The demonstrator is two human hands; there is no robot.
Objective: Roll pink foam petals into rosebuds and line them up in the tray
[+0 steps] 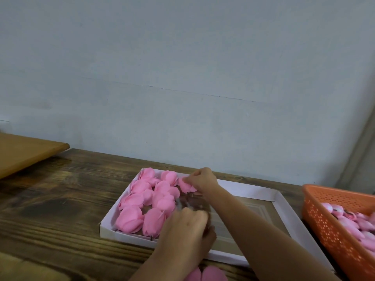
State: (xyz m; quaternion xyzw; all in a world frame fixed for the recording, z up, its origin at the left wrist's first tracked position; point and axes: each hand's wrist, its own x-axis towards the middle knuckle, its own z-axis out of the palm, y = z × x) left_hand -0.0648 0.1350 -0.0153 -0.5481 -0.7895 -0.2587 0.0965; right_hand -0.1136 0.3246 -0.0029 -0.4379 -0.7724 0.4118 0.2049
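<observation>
Two pink foam pieces (205, 273) at bottom edge, left hand (182, 230) over one white tray (281, 201), fingers curled, grasp unclear, right hand (200, 179) pinching one rosebud (185, 184) at tray's far side, about ten more rosebuds (140, 199) in rows at tray's left end, one orange basket (324, 224) holding pink petals (365, 230), right.

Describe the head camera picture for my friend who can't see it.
A person's right hand pinches a pink foam rosebud in a white tray beside rows of other rosebuds; the left hand is over the tray's near side. An orange basket of pink pieces sits right.
</observation>
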